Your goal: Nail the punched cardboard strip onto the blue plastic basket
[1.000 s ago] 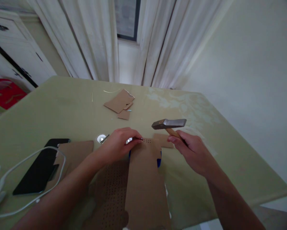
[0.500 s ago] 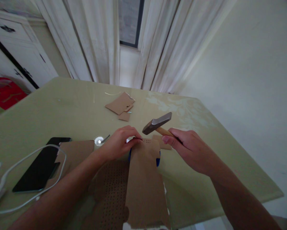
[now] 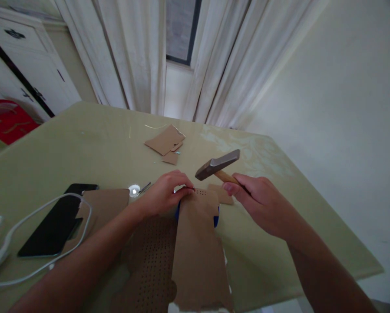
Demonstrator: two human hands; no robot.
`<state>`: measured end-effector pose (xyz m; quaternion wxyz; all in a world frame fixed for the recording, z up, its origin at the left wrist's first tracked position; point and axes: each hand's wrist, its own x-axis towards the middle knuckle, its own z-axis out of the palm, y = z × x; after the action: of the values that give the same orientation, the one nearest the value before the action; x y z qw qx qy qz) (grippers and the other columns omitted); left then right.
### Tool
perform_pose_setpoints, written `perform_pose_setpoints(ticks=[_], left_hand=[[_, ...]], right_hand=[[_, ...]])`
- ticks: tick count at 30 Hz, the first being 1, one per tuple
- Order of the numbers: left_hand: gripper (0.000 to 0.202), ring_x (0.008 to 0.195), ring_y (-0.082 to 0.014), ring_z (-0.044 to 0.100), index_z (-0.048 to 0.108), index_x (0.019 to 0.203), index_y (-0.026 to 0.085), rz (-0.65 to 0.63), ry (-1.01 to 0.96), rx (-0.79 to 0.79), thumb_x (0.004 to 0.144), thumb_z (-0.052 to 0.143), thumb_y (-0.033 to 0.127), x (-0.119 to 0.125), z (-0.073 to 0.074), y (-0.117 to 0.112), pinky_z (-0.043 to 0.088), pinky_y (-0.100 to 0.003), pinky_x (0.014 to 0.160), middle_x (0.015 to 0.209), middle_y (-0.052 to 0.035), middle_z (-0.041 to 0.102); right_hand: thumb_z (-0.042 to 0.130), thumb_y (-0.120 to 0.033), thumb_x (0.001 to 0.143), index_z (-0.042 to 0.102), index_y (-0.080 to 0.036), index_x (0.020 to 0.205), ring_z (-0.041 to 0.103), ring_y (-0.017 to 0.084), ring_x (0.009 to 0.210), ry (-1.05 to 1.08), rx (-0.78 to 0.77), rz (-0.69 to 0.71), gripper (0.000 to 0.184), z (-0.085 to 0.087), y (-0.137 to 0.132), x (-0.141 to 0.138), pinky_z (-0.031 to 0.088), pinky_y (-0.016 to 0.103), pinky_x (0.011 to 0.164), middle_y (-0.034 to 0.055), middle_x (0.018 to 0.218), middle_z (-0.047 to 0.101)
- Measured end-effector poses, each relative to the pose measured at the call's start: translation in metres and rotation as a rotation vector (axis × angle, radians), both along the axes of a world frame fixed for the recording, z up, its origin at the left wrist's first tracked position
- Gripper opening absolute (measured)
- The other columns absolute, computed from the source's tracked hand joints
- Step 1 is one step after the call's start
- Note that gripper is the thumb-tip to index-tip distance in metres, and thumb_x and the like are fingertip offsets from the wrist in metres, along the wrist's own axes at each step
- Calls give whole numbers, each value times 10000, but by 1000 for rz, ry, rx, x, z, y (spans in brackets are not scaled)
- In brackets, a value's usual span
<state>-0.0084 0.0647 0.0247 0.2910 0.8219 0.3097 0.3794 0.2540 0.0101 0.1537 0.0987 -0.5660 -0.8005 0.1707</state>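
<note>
Pinching bright piece [image 3: 179,188] on far end of cardboard [image 3: 198,243] with left grip [image 3: 164,193]; clamping hammer [image 3: 218,164] in right grip [image 3: 263,204], head tilted just above, mid-counter [image 3: 100,148]; phone [image 3: 56,221] well left.

head-worn, looking down, close over table [image 3: 94,143]

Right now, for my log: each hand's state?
Left hand: pinching a small shiny thing on brown cardboard strip.
Right hand: closed on wooden-handled metal hammer.
</note>
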Motion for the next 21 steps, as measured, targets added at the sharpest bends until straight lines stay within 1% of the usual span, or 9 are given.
perform_pose_setpoints(ticks=[2,5,7,11,16,18,21], left_hand=[[132,878,-203,708,801,946,206,-3,0,-8,1030,700,200,0,0,1,527,-319,836,894,-44,806],[136,872,-206,702,795,926,201,2,12,-24,1024,702,213,0,-1,1,522,-323,829,885,-47,799],[139,874,-207,701,799,934,202,-2,8,-29,1024,694,214,-1,-1,1,524,-329,838,892,-49,804],[155,880,-208,706,805,942,211,-7,1,-36,1029,677,219,-1,-1,1,531,-340,858,895,-47,814],[149,870,-213,691,782,906,205,-3,45,-43,1025,697,234,-2,-2,2,520,-333,830,885,-49,794],[148,871,-212,689,780,905,205,-4,51,-38,1028,702,232,-2,-2,3,518,-332,837,883,-46,791],[144,890,-211,702,801,935,218,-17,38,-32,1035,698,218,-1,-2,3,527,-336,875,900,-44,804]], right_hand=[[424,-564,1166,524,-237,782,525,187,652,-8,-15,0,514,-3,1,-2,256,346,668,-16,658,538],[468,-485,1162,561,-229,804,548,193,689,-78,-69,34,450,-8,2,-4,260,348,679,4,716,595],[470,-493,1162,547,-230,793,546,193,689,-71,-58,37,459,-9,3,-4,266,346,679,2,707,588],[433,-554,1164,509,-240,763,519,183,637,-12,-4,0,515,-5,1,-2,272,344,661,-17,639,528],[474,-477,1161,568,-228,802,559,192,678,-94,-95,31,447,-10,1,-6,279,348,669,9,705,604],[477,-488,1161,560,-229,803,554,192,682,-89,-93,28,450,-10,1,-6,274,349,675,3,707,588],[454,-515,1167,510,-236,781,539,194,685,-46,-46,13,480,-10,1,-4,272,347,684,-9,685,537]])
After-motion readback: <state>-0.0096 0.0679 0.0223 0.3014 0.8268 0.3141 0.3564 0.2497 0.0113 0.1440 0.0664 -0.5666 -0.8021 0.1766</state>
